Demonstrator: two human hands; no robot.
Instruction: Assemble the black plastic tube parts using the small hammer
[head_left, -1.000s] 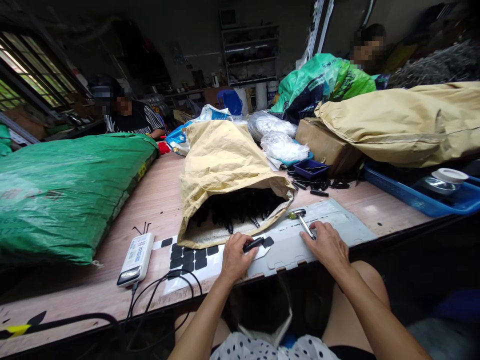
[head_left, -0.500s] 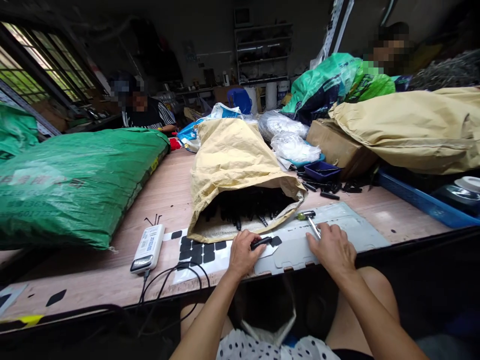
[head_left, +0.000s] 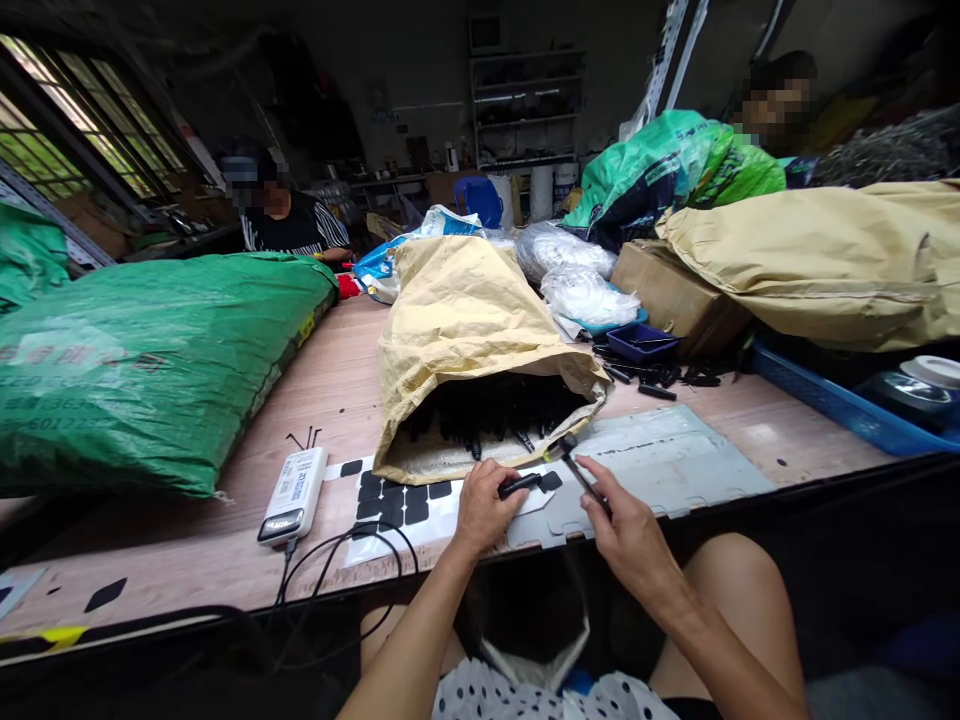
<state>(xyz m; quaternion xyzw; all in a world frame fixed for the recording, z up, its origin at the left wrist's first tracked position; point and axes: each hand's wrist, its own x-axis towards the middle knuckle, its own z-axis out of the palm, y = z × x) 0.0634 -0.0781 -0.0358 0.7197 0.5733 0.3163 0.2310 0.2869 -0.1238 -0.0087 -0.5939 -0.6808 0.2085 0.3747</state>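
My left hand (head_left: 484,507) is closed on a small black rod-shaped part (head_left: 519,485), resting over a white sheet (head_left: 360,548) with black rounded squares. In my right hand (head_left: 626,525) is a small hammer (head_left: 586,477), gripped by its handle. The hammer's head is raised just right of the black part, apart from it. Beneath the hammer lies a grey board (head_left: 667,460) at the table's front edge. Directly behind my hands, a tan sack (head_left: 457,310) lies with its mouth toward me, and many black parts (head_left: 480,415) show inside.
A white power bank (head_left: 294,495) with black cables sits left, beside a big green sack (head_left: 142,370). Loose black pieces (head_left: 658,391) lie near a purple tray (head_left: 643,342) and a blue tray (head_left: 847,405) on the right. Two people sit across the table.
My right hand has picked the hammer up off the grey board and brought it left, near the black part. My left hand stays in place.
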